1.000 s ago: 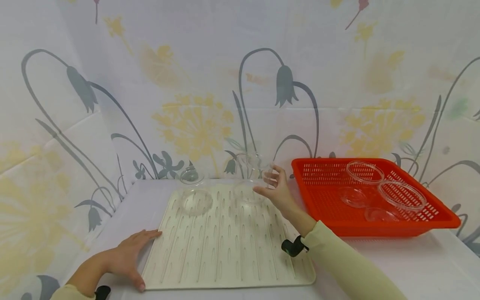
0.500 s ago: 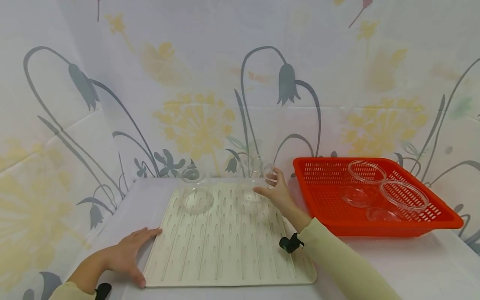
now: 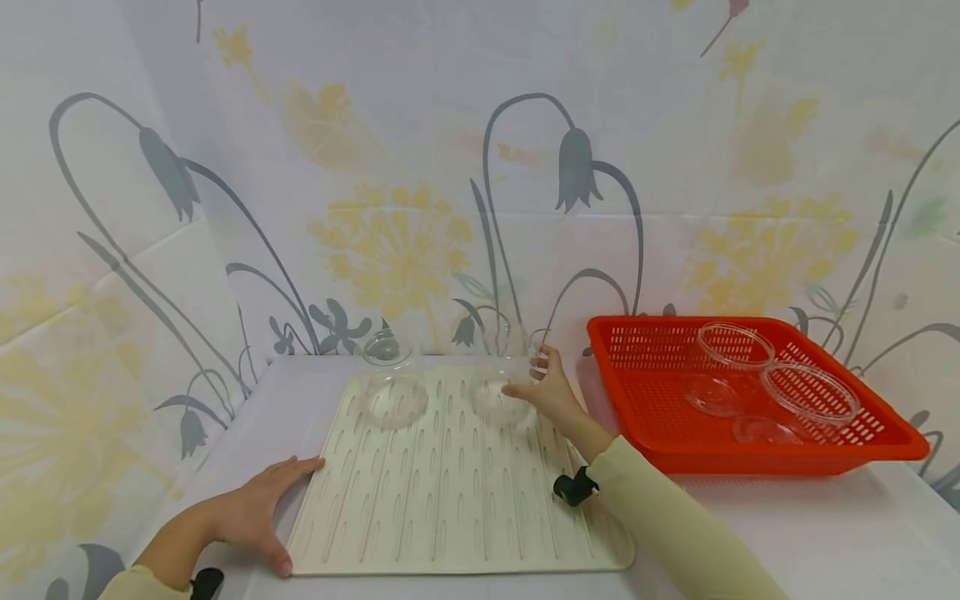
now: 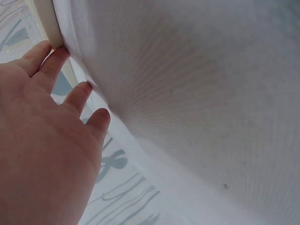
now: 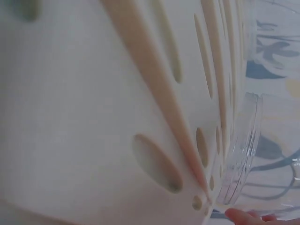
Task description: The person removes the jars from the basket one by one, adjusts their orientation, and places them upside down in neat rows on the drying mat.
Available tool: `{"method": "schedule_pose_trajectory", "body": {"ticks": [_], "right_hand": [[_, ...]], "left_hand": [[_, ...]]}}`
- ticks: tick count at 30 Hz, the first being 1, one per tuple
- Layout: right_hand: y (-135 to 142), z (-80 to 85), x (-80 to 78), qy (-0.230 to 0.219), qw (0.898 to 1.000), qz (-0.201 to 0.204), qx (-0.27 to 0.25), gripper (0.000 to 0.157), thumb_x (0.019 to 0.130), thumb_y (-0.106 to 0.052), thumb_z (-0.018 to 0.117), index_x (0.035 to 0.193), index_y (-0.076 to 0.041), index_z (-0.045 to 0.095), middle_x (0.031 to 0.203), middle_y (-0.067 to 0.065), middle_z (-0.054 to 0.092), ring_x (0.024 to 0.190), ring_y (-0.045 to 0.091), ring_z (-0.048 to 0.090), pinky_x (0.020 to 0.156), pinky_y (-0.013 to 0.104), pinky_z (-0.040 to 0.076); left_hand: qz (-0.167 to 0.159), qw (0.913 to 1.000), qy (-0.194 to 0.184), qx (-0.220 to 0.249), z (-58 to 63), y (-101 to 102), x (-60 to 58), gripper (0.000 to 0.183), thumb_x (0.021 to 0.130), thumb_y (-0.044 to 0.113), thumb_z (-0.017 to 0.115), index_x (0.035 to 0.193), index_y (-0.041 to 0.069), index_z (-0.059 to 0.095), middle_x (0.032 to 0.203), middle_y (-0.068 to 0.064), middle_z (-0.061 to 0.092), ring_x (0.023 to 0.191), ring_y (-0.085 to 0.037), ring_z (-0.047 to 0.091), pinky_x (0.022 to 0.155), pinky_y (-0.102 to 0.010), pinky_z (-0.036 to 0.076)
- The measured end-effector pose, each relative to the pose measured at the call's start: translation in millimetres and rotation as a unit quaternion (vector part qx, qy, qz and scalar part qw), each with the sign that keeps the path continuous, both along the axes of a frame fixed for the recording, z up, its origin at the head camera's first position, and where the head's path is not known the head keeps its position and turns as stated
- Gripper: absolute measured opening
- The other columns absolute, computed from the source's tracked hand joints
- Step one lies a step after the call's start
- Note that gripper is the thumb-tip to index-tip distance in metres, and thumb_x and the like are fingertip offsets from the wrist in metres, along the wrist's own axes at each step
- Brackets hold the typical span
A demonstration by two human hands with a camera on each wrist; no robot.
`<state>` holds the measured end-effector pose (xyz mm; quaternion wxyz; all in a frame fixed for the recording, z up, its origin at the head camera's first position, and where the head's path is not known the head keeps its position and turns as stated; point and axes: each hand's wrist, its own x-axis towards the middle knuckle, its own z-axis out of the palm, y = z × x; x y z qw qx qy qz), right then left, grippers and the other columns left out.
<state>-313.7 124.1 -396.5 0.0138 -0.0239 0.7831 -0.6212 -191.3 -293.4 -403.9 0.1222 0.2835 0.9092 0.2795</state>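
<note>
On the cream ribbed mat (image 3: 442, 500), a clear glass bowl (image 3: 495, 367) stands upside down near the back edge, its wide rim at the mat. My right hand (image 3: 555, 396) grips it from the right, thumb across its front and fingers behind. In the right wrist view, fingertips (image 5: 243, 216) show beside the rim of the bowl (image 5: 239, 159). A second clear bowl (image 3: 390, 379) is upturned to its left. My left hand (image 3: 251, 508) lies with fingers spread at the mat's left edge. Those fingertips touch the mat edge (image 4: 49, 21) in the left wrist view.
A red perforated plastic basket (image 3: 750, 460) stands right of the mat. Inside are two more clear bowls (image 3: 735, 346), rims up. White cloth (image 3: 262, 392) covers the table, and a flower-patterned cloth (image 3: 420, 125) hangs behind it.
The bowl in my right hand has come down, its rim now lower on the mat. The right hand has lowered with it. My left hand has stayed at the mat's edge.
</note>
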Motion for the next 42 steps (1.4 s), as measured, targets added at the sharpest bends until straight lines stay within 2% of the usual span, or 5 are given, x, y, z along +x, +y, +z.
{"method": "schedule_pose_trajectory", "body": {"ticks": [9, 21, 31, 42], "right_hand": [[-3.5, -1.2, -0.6, -0.013, 1.0, 0.008, 0.002, 0.093, 0.077, -0.009, 0.076, 0.143, -0.011, 0.01, 0.143, 0.017, 0.026, 0.132, 0.034, 0.029, 0.103, 0.051, 0.029], [-2.3, 5.0, 1.3, -0.031, 0.999, 0.013, 0.021, 0.095, 0.077, -0.008, 0.076, 0.143, -0.009, 0.008, 0.144, 0.018, 0.024, 0.133, 0.035, 0.026, 0.104, 0.052, 0.027], [-1.6, 24.1, 7.9, -0.031, 0.999, 0.004, 0.019, 0.093, 0.075, -0.008, 0.076, 0.143, -0.012, 0.012, 0.144, 0.019, 0.025, 0.131, 0.035, 0.029, 0.102, 0.052, 0.029], [3.5, 46.5, 12.7, 0.004, 1.0, -0.012, 0.025, 0.09, 0.076, -0.007, 0.076, 0.142, -0.011, 0.015, 0.142, 0.021, 0.026, 0.13, 0.036, 0.029, 0.101, 0.051, 0.032]], "left_hand": [[0.012, 0.9992, -0.034, 0.014, 0.4, 0.2, 0.3, 0.116, 0.051, 0.031, 0.091, 0.14, -0.004, 0.026, 0.141, -0.036, 0.018, 0.126, -0.06, 0.009, 0.091, -0.075, 0.014], [0.009, 0.9995, -0.026, 0.013, 0.1, -0.4, -1.1, 0.115, 0.05, 0.029, 0.091, 0.139, -0.004, 0.027, 0.14, -0.037, 0.02, 0.125, -0.06, 0.012, 0.091, -0.074, 0.016], [0.017, 0.9992, -0.033, 0.016, -0.8, -2.3, -0.4, 0.116, 0.049, 0.032, 0.091, 0.14, -0.004, 0.027, 0.14, -0.038, 0.02, 0.125, -0.06, 0.012, 0.091, -0.074, 0.015], [0.008, 0.9996, -0.02, 0.021, -2.8, -3.8, -2.1, 0.115, 0.049, 0.032, 0.091, 0.139, -0.004, 0.029, 0.139, -0.038, 0.021, 0.124, -0.061, 0.013, 0.09, -0.074, 0.016]]}}
